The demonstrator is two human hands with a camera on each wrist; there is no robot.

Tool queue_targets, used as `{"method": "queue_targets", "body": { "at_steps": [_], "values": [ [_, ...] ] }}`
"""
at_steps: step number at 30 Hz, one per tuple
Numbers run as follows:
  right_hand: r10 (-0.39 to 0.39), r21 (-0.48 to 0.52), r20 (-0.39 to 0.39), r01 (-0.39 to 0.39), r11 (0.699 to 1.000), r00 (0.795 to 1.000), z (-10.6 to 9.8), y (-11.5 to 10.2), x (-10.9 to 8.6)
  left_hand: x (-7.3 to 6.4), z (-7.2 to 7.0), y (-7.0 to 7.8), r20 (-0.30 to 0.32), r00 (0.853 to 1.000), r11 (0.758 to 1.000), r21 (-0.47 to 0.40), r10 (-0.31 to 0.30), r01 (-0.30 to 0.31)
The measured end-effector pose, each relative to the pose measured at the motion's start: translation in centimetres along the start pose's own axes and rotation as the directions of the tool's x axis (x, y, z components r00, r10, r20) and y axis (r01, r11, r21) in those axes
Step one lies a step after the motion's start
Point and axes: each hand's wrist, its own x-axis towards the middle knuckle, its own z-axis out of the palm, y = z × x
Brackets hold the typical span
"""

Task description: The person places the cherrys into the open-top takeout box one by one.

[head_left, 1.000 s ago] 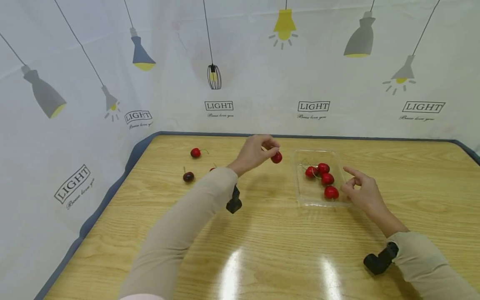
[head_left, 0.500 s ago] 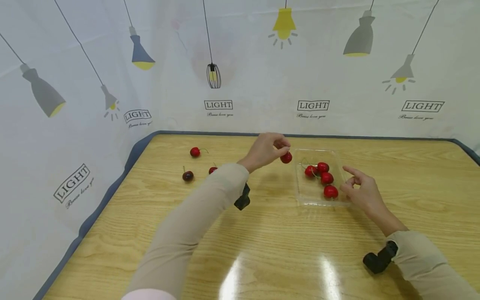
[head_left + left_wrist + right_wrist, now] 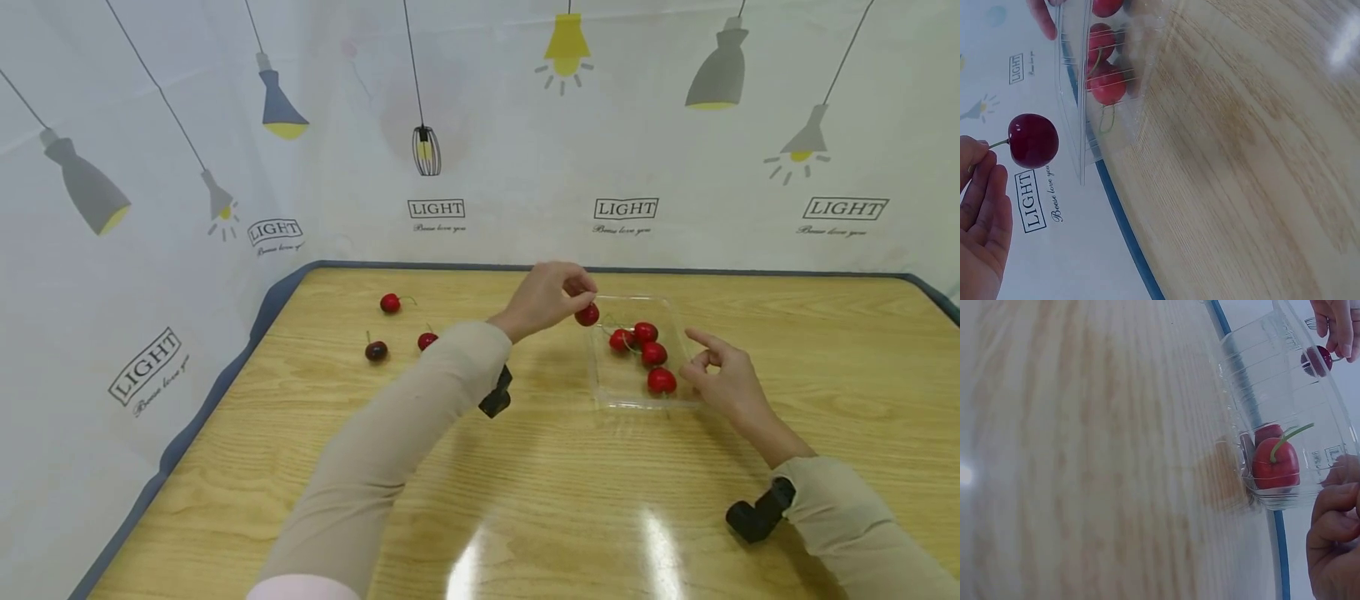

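Observation:
My left hand (image 3: 546, 298) pinches the thin green stem of a dark red cherry (image 3: 1034, 141), which hangs at the left rim of a clear plastic container (image 3: 596, 379). In the left wrist view the cherry is apart from the container wall. Several red cherries (image 3: 654, 354) lie inside the container, some with stems. At the container's right side, my right hand (image 3: 727, 383) pinches the rim with thumb and curled fingers, its index finger pointing out. The right wrist view shows this right hand (image 3: 1335, 544) only in part.
Three more cherries lie on the wooden table (image 3: 555, 492) to the left: a red one (image 3: 390, 303), a dark one (image 3: 377, 351) and one (image 3: 427, 341) just beyond the left sleeve. A white curtain (image 3: 510, 167) printed with lamps hangs behind the table.
The left hand has carried the cherry rightward to the container's left rim. The cherry beyond the left sleeve shows more fully. The right hand and container have stayed in place.

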Motion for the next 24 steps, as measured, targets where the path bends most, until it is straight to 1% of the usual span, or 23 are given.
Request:
{"method": "queue_targets", "body": {
  "at_steps": [6, 9, 14, 21, 24],
  "values": [
    [-0.003, 0.010, 0.011, 0.003, 1.000, 1.000, 0.0, 0.0, 0.1, 0.2, 0.6, 0.5, 0.022, 1.000, 1.000, 0.004, 0.021, -0.021],
    [-0.001, 0.005, 0.006, 0.001, 1.000, 1.000, 0.0, 0.0, 0.0, 0.4, 0.8, 0.9, 0.015, 0.999, 1.000, 0.001, 0.028, -0.028],
    [-0.001, 0.004, 0.011, 0.001, 1.000, 1.000, 0.0, 0.0, 0.1, 0.7, 0.9, 1.6, 0.005, 0.999, 0.998, -0.039, 0.040, -0.040],
    [0.003, 0.005, 0.014, -0.003, 1.000, 1.000, 0.0, 0.0, 0.1, 1.1, 1.2, 2.3, -0.005, 1.000, 0.993, -0.119, 0.011, -0.012],
    [0.011, 0.009, 0.013, -0.011, 1.000, 1.000, 0.0, -0.1, 0.1, 1.2, 1.4, 2.5, -0.009, 1.000, 0.988, -0.154, -0.016, 0.015]
  ]
}}
